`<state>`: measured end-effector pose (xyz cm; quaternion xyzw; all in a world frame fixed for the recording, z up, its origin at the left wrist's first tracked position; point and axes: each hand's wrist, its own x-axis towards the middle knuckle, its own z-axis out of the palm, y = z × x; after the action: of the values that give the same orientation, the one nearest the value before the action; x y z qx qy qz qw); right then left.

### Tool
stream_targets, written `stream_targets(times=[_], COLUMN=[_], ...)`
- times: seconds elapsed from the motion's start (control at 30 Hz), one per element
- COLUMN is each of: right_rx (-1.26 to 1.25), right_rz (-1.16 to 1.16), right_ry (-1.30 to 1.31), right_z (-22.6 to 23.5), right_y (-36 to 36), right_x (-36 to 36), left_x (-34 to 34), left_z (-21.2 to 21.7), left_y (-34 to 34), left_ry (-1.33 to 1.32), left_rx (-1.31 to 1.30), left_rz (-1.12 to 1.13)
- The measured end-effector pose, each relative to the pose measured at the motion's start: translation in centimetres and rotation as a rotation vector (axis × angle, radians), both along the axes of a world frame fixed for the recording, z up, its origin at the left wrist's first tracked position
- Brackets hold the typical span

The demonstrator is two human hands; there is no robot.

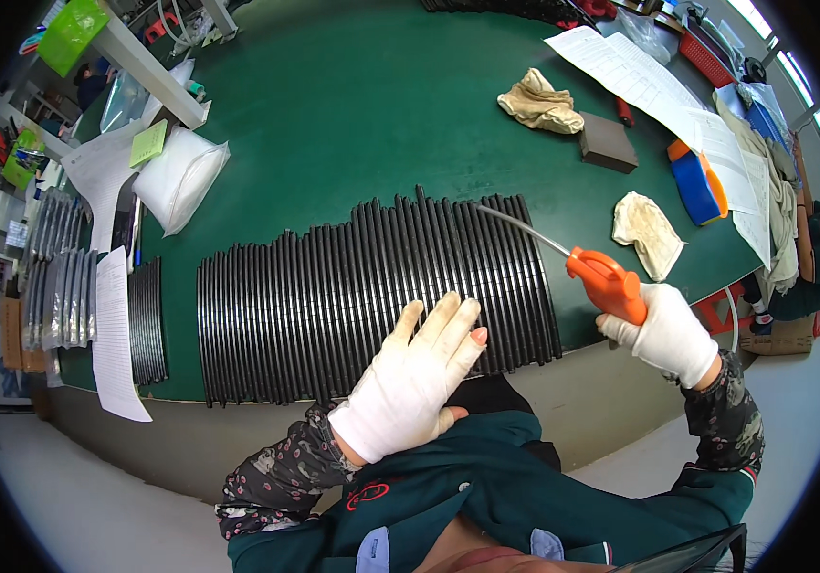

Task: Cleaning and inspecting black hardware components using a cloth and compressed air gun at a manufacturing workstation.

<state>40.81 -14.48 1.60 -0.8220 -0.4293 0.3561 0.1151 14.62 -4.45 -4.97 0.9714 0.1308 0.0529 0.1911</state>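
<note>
A wide row of slim black rods (334, 296) lies side by side on the green table, their far ends uneven. My left hand (410, 382), in a white glove with some fingertips bare, rests flat on the near part of the row with fingers stretched out. In my gloved right hand (668, 329) is an orange air blow gun (607, 284), gripped by its handle. Its thin bent metal nozzle (525, 225) reaches left over the far right end of the rods. Whether the trigger is pressed is hidden.
A smaller stack of black rods (148, 320) lies left, beside a paper sheet (116, 334). A white bag (179, 180) sits farther back. To the right are crumpled gloves (647, 234), a brown block (608, 143), a blue-and-orange tape roll (697, 183) and papers (634, 76).
</note>
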Motion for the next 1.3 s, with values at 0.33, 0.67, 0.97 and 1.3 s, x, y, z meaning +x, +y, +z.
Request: stream_targets(times=[0.33,0.67,0.97,1.3], right_rx=[-0.015,-0.014,0.019,0.005], right_rz=[0.066,-0.071,-0.069,-0.153], right_ry=[0.01,0.098,0.051,0.113], right_z=[-0.8,-0.9,-2.0,-2.2], right_y=[-1.5,-3.5,-5.2,-5.8], right_x=[0.6,2.0,3.1,3.5], left_x=[0.6,5.2,6.9,7.1], left_z=[0.4,0.7,-0.7,-0.4], left_y=[-0.2,-1.7,-2.4,-2.4], left_ry=[0.054,-0.063,-0.024,0.006], left_rx=[0.071,0.009,0.086,0.085], left_rz=[0.016,-0.133,-0.132,-0.139])
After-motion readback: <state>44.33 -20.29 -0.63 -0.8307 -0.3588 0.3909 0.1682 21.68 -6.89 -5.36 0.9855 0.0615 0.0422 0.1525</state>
